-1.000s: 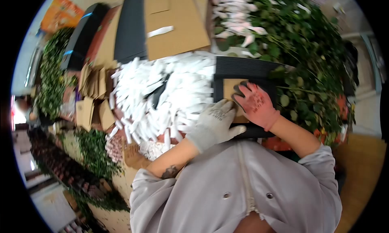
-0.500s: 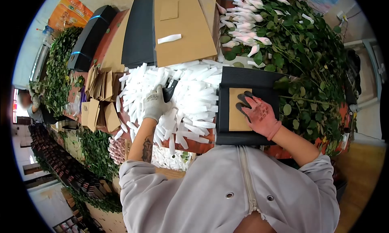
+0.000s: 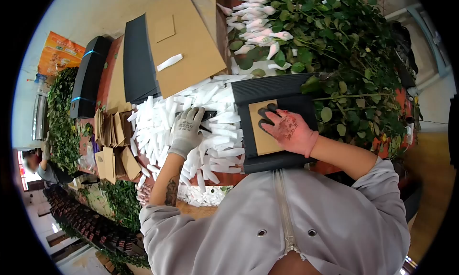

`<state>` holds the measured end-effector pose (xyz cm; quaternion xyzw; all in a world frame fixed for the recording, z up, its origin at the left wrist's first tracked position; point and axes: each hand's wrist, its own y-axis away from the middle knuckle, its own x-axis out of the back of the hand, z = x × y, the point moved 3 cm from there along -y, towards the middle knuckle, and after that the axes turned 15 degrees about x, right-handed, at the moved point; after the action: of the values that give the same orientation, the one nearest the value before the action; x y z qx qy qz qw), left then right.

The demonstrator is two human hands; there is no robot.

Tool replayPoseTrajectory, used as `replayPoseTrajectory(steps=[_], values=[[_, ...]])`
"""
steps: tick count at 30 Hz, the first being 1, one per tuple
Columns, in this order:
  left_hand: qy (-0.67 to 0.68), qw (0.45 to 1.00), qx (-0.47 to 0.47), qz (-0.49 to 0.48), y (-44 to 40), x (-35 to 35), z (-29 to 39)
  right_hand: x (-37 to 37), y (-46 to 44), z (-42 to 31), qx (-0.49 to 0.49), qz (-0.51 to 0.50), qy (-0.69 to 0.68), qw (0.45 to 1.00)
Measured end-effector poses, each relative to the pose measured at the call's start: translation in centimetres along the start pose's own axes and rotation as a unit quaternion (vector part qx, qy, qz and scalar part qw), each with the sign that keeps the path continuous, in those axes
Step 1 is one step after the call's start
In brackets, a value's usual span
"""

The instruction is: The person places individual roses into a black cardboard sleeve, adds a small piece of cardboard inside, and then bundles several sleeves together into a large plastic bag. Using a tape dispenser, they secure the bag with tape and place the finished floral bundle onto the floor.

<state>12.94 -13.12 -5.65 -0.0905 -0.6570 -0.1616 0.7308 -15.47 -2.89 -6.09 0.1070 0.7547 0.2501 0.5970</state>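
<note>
- I'm seeing the tan rectangular cardboard piece [image 3: 262, 136] already lying on the ribbed black sheet [image 3: 272, 82], right of centre.
- My right hand [image 3: 290, 131] is pressing there, fingers spread, clasping nothing.
- My left hand [image 3: 187, 131] is covering part of a smooth black tool [image 3: 209, 115] among soft white tubular sleeves [image 3: 224, 153]; I'm not telling whether it's grasping.

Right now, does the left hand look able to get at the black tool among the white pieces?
Probably yes: the left hand is at the black tool, perhaps touching it, and nothing else visible blocks the way.
</note>
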Motion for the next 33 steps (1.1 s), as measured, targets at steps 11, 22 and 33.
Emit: replayPoseTrajectory(steps=[11, 22, 33], values=[[0.695, 0.694, 0.185, 0.028, 0.3, 1.7, -1.8, 3.7, -1.8, 0.2, -0.228, 0.021, -0.395, 0.89], [0.964, 0.222, 0.015, 0.145, -1.2, -1.2, 7.1, 2.5, -1.7, 0.2, -0.068, -0.108, -0.057, 0.99], [0.939, 0.296, -0.08, 0.158, -1.2, -1.7, 7.7, 2.1, -1.9, 0.5, -0.127, 0.062, -0.415, 0.899]])
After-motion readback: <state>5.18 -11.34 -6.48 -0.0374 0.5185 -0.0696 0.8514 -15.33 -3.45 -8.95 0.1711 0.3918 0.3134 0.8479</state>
